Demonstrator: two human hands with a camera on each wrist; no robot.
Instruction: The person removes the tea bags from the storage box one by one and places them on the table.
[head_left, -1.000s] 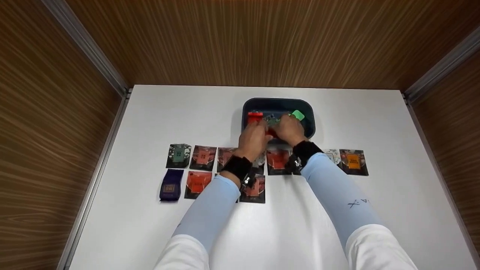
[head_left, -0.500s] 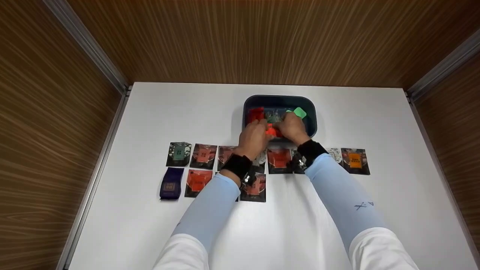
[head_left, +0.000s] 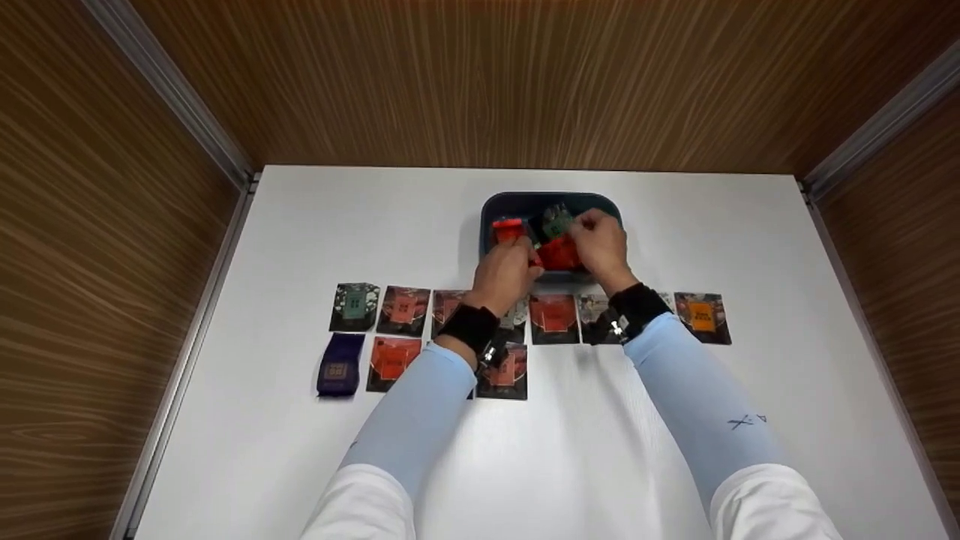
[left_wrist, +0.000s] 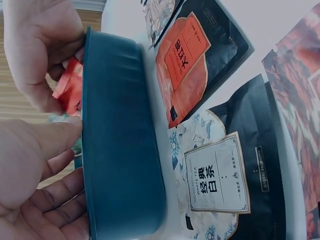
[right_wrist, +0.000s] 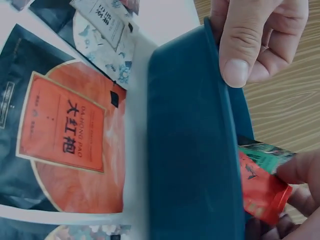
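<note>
My left hand [head_left: 504, 276] grips the near rim of a dark teal bin [head_left: 525, 196]. In the right wrist view its thumb presses over the outer wall, with the other fingers on the inside. My right hand [head_left: 606, 246] is inside the bin's right half, fingers pinched at the edges of a green tea packet [head_left: 556, 220] and a red tea packet [head_left: 559, 256]; I cannot tell which of them it pinches. Another red packet [head_left: 508, 228] lies at the bin's left side. The right fingertips are partly hidden by the red packet [right_wrist: 267, 192] in the right wrist view.
Flat tea packets lie in two rows before the bin, among them a Da Hong Pao packet [head_left: 555, 318], a white tea packet [left_wrist: 217, 175], an orange-labelled packet [head_left: 702, 318] and a purple packet [head_left: 340, 367]. Wood-grain panels [head_left: 480, 90] enclose the white table [head_left: 360, 210].
My right hand has shifted right and slightly away from the left one. The green packet now stands out farther back, and more red shows below it. Bright green pieces at right are now hidden.
</note>
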